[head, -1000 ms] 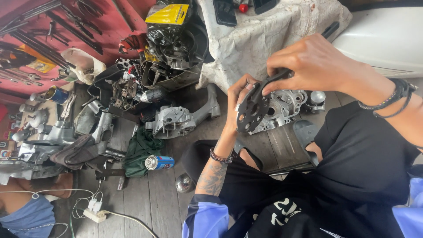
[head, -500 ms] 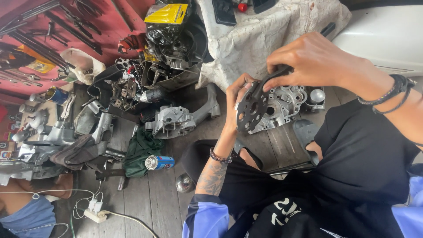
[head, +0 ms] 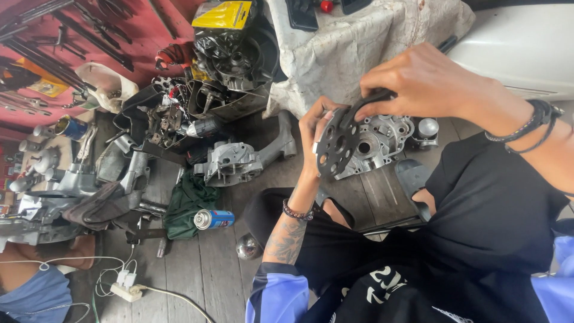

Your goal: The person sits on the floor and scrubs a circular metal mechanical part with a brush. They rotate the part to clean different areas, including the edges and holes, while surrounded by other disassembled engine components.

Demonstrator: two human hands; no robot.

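Both hands grip the plate — left hand pinches its edge, right hand clenches the black handle. Since a second ago it has barely shifted, held above the engine case.

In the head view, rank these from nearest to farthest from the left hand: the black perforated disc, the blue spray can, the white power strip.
1. Black perforated disc: held in the left hand, just right of its fingers.
2. Blue spray can: lying on the wooden floor, lower left of the hand.
3. White power strip: by the bottom left edge, beyond the can.
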